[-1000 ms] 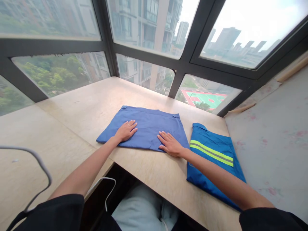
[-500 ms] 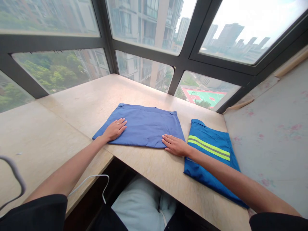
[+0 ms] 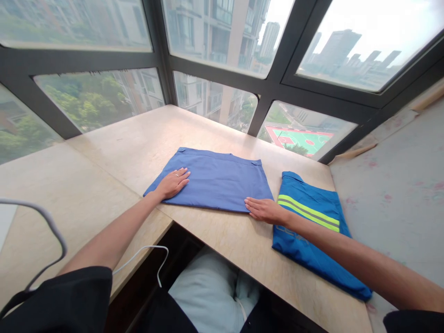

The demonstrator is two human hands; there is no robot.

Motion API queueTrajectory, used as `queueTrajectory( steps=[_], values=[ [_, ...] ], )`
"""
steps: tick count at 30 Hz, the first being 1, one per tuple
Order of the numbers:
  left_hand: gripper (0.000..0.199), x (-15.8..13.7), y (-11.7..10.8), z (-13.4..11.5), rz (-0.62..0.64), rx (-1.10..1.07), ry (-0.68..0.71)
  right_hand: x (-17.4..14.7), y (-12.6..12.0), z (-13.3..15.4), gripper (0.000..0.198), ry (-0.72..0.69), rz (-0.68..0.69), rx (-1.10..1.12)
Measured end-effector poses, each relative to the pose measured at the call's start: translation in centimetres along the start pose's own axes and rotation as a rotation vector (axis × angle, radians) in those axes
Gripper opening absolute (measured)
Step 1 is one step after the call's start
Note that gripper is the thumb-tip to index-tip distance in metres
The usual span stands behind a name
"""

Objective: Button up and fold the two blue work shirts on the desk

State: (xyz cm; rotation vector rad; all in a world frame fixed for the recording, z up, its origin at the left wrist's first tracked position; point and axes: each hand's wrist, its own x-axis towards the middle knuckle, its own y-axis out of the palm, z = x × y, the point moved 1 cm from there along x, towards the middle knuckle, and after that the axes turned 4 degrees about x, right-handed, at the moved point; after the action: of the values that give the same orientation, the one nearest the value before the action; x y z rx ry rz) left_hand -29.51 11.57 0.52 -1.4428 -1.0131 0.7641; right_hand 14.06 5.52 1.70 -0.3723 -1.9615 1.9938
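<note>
A folded purple-blue garment (image 3: pixel 218 178) lies flat on the marble-look countertop (image 3: pixel 114 148); its exact kind cannot be told, though a band with small tabs runs along the far edge. Flat on its left part rests my left hand (image 3: pixel 172 183), fingers stretched out and a ring on one finger. My right hand (image 3: pixel 265 209) lies palm down at the near right corner, its fingertips on the cloth. To the right, a folded blue garment (image 3: pixel 308 194) with yellow and grey reflective stripes sits partly beneath my right forearm.
Grey window frames (image 3: pixel 222 74) rise behind the counter, and a papered wall (image 3: pixel 398 199) stands on the right. A white cable (image 3: pixel 149 247) hangs over the near edge on the left. A thicker grey cord (image 3: pixel 52 226) loops at the far left.
The view has shifted slightly, so everything sits a little further right. My right hand has slid slightly toward the near edge of the purple-blue garment; my left hand stays flat on it.
</note>
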Motion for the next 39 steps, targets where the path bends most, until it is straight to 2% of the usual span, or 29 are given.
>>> queueTrajectory(
  steps=[13,19,27,39],
  values=[
    [0.056,0.0,0.0,0.1,-0.001,-0.005,-0.002,-0.5,0.5,-0.3,0.038,0.019,-0.027,0.064],
    [0.059,0.1,0.1,0.1,0.0,0.007,0.005,-1.0,0.3,1.0,0.042,0.059,-0.036,0.05],
    [0.06,0.4,0.1,0.9,-0.017,0.015,0.022,-3.2,0.4,3.5,0.066,0.257,0.066,0.2],
    [0.067,0.0,0.1,2.4,-0.003,0.108,-0.001,-4.2,-0.7,4.0,0.08,0.389,0.22,0.382]
  ],
)
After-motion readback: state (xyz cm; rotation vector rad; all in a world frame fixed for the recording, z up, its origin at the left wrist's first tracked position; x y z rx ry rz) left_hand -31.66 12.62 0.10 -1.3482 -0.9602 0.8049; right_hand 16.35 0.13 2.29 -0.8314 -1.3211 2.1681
